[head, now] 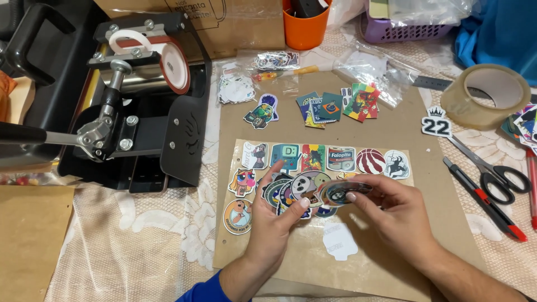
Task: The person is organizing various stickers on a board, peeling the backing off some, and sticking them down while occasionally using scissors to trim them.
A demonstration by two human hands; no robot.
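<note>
While both hands work over the brown board [391, 128], clutter rings them: black mug press [128, 106] far left, orange cup [305, 25] and purple basket [400, 28] at the far edge, tape roll [485, 95] far right, scissors [492, 170] and a red-black utility knife [484, 198] right. Loose sticker piles [330, 106] lie farther up the board. A clear sheet [246, 223] near the hands carries a row of stickers [335, 158] along its far side; a white backing scrap [339, 241] lies near, between the wrists. Nothing blocks the hands.

Left hand [274, 223] comes up from the near edge, blue sleeve at the wrist, palm turned right, fingers closed on a fanned stack of round stickers [293, 190]; the fan spreads left to right, faces toward the camera. Right hand [391, 210] enters from near right, thumb and fingertips pinched on one oval sticker [344, 191], held just above the sheet, touching the fan's right edge. Its long axis runs left-right, tilted slightly up at the right end, face up toward the camera. Both wrists hover above the board.
</note>
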